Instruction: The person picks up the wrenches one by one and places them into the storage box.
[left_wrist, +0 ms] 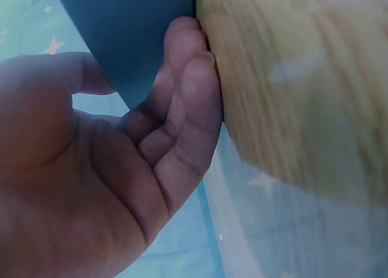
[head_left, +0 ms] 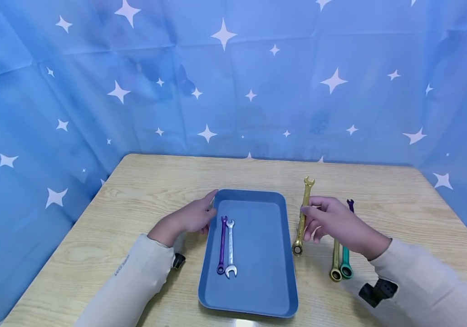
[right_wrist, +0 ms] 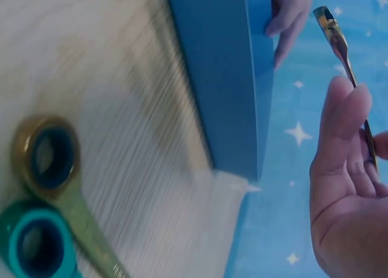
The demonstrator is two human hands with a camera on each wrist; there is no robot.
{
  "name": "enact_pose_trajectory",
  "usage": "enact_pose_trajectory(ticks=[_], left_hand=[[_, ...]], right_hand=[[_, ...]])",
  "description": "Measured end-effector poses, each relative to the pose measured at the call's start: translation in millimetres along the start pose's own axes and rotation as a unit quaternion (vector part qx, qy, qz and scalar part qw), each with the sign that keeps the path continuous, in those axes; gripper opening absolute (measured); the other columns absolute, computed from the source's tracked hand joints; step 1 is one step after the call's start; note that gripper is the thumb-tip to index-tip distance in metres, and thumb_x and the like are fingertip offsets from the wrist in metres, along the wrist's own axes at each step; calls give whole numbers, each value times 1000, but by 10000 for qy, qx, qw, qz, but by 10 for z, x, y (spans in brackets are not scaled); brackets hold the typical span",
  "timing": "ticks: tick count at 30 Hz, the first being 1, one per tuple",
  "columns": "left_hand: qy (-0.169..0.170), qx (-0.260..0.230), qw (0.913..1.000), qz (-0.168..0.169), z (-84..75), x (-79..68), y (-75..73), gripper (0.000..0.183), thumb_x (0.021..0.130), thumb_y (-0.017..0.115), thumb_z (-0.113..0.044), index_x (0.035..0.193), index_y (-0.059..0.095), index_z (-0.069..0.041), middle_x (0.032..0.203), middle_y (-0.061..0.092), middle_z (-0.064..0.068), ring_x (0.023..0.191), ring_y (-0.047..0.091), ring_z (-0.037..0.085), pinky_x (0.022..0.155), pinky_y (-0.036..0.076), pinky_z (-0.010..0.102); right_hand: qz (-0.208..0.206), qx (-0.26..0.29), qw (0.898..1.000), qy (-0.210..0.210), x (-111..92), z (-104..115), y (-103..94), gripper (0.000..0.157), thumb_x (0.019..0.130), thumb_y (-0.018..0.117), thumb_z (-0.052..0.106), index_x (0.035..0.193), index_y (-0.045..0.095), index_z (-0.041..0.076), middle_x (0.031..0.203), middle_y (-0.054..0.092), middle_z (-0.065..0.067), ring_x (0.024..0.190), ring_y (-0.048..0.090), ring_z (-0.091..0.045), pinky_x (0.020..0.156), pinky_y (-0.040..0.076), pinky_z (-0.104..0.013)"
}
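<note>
My right hand point(head_left: 331, 222) pinches a gold combination wrench point(head_left: 303, 213) above the table, just right of the blue tray point(head_left: 204, 290). In the right wrist view the same gold wrench point(right_wrist: 342, 51) rises between thumb and fingers. My left hand point(head_left: 194, 215) holds the tray's left side near its far corner. In the left wrist view, fingers point(left_wrist: 200, 99) lie against the tray wall point(left_wrist: 133, 42), with the thumb on its other side. Inside the tray, a purple wrench point(head_left: 222, 245) and a silver wrench point(head_left: 230, 250) lie side by side.
Beneath my right forearm lie another gold wrench point(head_left: 336, 259) and a green wrench point(head_left: 346, 265), partly hidden. A dark purple wrench end point(head_left: 351, 205) shows beyond the hand. The wooden table point(head_left: 135, 190) meets a blue star-patterned cloth point(head_left: 249, 68) behind.
</note>
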State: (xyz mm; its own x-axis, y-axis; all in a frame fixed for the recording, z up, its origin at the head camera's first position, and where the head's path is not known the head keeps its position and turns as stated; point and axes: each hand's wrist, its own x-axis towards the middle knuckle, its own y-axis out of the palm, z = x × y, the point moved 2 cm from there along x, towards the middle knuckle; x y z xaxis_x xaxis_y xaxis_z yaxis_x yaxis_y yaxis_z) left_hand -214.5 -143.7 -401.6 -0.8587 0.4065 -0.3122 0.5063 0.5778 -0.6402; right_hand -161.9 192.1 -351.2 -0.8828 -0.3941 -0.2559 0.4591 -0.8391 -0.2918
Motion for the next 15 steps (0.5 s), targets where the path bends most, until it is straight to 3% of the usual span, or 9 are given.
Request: enact_pose_trajectory(ticks=[10,15], left_hand=[[-18,-32,10000,8,18,2,5,66,106,37,-23,163,3,-19,65,64,12,57,63,23,55,52,34],[-11,-53,10000,4,17,1,4,66,106,38,-23,163,3,-18,64,64,11,57,63,23,55,52,35]], right_hand=[[183,239,9993,-236,18,135,170,35,106,48,30,97,51,-4,87,68,-16,76,70,-28,66,58,-44],[200,320,9991,-186,62,162,258,34,106,50,29,94,48,-2,91,68,-16,80,71,-31,69,59,-47]])
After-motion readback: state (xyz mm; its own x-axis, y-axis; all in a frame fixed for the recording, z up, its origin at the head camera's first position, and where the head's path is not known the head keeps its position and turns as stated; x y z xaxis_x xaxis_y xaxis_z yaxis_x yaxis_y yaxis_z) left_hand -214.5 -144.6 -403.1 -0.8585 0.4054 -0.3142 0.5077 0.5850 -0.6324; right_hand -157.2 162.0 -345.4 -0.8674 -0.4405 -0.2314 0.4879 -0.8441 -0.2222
